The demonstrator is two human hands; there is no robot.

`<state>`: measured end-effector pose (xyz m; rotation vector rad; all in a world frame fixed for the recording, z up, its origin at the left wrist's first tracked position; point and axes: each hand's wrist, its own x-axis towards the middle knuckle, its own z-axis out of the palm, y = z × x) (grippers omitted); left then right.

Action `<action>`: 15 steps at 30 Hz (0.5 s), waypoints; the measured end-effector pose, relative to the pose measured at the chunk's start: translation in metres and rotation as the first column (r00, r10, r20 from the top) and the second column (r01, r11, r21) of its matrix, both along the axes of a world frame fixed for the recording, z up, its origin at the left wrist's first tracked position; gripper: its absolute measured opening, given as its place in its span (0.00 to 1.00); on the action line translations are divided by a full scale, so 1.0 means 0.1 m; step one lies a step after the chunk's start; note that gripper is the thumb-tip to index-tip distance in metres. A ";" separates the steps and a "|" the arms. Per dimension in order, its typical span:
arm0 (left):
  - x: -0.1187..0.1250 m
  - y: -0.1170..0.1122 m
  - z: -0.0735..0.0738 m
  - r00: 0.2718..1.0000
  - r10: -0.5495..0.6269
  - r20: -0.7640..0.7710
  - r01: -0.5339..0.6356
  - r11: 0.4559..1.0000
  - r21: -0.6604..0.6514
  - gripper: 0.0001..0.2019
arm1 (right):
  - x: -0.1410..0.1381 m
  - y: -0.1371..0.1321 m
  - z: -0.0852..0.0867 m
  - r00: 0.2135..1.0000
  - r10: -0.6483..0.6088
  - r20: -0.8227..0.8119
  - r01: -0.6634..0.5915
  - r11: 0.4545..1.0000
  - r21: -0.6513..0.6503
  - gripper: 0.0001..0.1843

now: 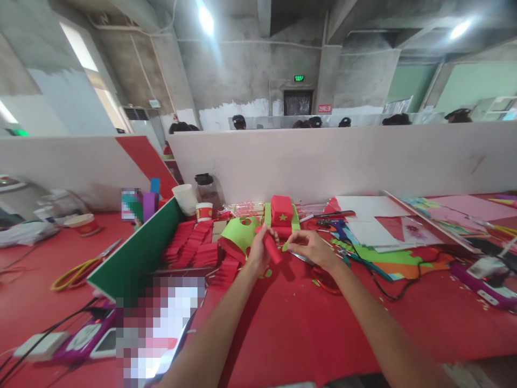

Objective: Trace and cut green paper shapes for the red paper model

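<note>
My left hand (259,249) is closed around a small red paper roll (273,250) held over the red table (283,323). My right hand (307,248) is beside it with thumb and fingers pinched on a tiny green paper scrap (285,247) near the roll's end. Just behind the hands lie a green paper sheet with holes cut in it (241,230) and a red paper box with a yellow star (281,211). Red-handled scissors (325,277) lie under my right wrist.
Stacks of folded red paper pieces (193,247) sit left of the hands beside a green board (137,253). Coloured paper sheets (383,237) and a black cable spread to the right. Cups (186,198), yellow scissors (81,269) and phones (92,339) lie left. A white partition (343,156) stands behind.
</note>
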<state>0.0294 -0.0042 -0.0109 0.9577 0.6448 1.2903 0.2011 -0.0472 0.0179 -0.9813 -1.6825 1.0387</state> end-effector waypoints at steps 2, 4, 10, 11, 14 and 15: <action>-0.03 0.02 0.00 1.000 -0.023 0.008 0.024 0.998 -0.055 0.24 | -0.05 -0.05 0.04 0.997 0.047 0.059 -0.049 0.998 0.038 0.10; -0.05 0.02 -0.01 0.999 -0.051 0.016 0.052 0.992 -0.119 0.25 | -0.08 -0.09 0.06 0.994 0.082 0.067 -0.086 0.995 0.054 0.11; -0.05 0.04 -0.07 0.997 -0.048 0.058 0.063 0.956 -0.288 0.22 | -0.11 -0.10 0.06 0.996 0.072 0.051 -0.075 0.995 0.064 0.11; -0.04 0.05 -0.08 0.998 -0.034 0.056 0.049 0.955 -0.293 0.20 | -0.11 -0.10 0.06 0.996 0.070 0.048 -0.073 0.996 0.060 0.10; -0.03 0.06 -0.10 0.995 0.044 0.089 -0.020 0.967 -0.254 0.16 | -0.13 -0.10 0.05 0.997 0.064 0.038 -0.066 0.996 0.060 0.10; -0.02 0.06 -0.09 0.991 0.071 0.110 -0.043 0.970 -0.240 0.15 | -0.13 -0.10 0.05 0.998 0.057 0.036 -0.059 0.996 0.064 0.09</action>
